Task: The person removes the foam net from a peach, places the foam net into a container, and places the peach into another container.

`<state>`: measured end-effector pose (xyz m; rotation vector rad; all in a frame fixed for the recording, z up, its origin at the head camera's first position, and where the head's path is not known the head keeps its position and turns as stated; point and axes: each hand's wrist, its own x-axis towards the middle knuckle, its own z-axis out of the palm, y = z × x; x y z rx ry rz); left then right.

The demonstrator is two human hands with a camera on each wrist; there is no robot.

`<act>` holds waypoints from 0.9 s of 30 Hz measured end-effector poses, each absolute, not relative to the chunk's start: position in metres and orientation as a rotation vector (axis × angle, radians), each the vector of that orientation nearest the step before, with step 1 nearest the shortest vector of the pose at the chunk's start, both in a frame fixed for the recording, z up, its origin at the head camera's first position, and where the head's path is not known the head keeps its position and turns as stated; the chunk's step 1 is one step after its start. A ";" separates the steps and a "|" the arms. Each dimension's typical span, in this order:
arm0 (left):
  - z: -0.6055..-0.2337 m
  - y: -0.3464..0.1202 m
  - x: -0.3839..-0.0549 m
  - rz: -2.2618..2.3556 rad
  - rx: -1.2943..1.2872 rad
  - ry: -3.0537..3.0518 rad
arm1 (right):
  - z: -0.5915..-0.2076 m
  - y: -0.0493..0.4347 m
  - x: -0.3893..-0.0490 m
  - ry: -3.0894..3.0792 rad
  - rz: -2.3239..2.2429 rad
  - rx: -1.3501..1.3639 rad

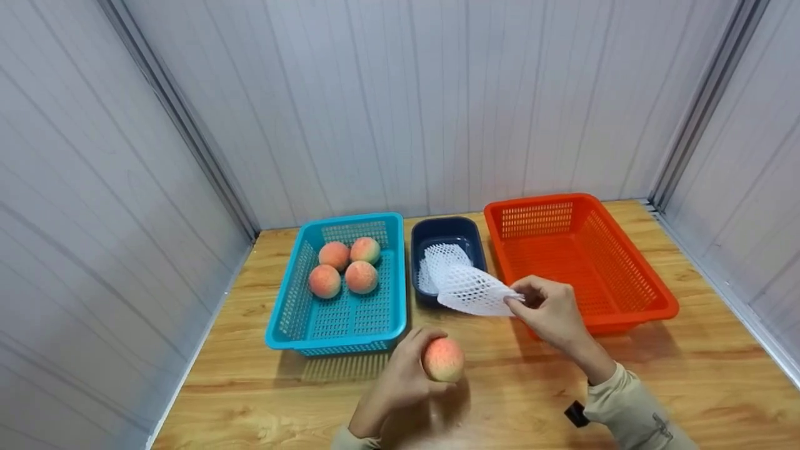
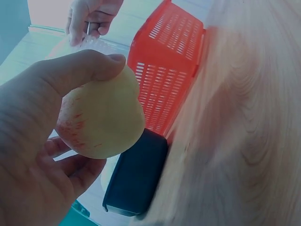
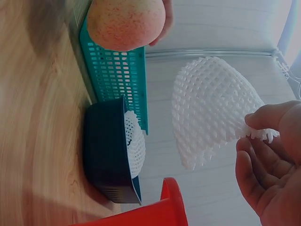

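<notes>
My left hand (image 1: 406, 374) grips a peach (image 1: 444, 360) between thumb and fingers, in front of the blue basket's near right corner. In the left wrist view the peach (image 2: 103, 117) shows its pale yellow side with red streaks. My right hand (image 1: 553, 312) pinches one end of a white foam fruit net (image 1: 475, 290) between thumb and fingertips. The net hangs flattened over the front of a navy bin (image 1: 420, 250). More white netting (image 1: 445, 255) lies inside that bin. The right wrist view has the held net (image 3: 211, 108) clear of the bin.
A blue basket (image 1: 375, 325) with several peaches (image 1: 361, 277) stands at the left. On the right is an orange-red basket (image 1: 650, 294), just beyond my right hand. Pale panel walls (image 1: 375, 112) enclose the wooden table (image 1: 519, 400) at the back and sides.
</notes>
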<state>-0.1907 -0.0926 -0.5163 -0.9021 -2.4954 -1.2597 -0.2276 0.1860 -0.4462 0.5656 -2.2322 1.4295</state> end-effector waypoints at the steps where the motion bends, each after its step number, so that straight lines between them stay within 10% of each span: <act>1: -0.516 -0.093 -0.190 -1.258 -0.903 -2.486 | -0.447 0.185 -0.229 -2.227 1.425 0.564; 27: -0.448 -0.145 -0.192 -1.222 -0.761 -2.467 | -0.426 0.118 -0.224 -2.016 1.546 0.353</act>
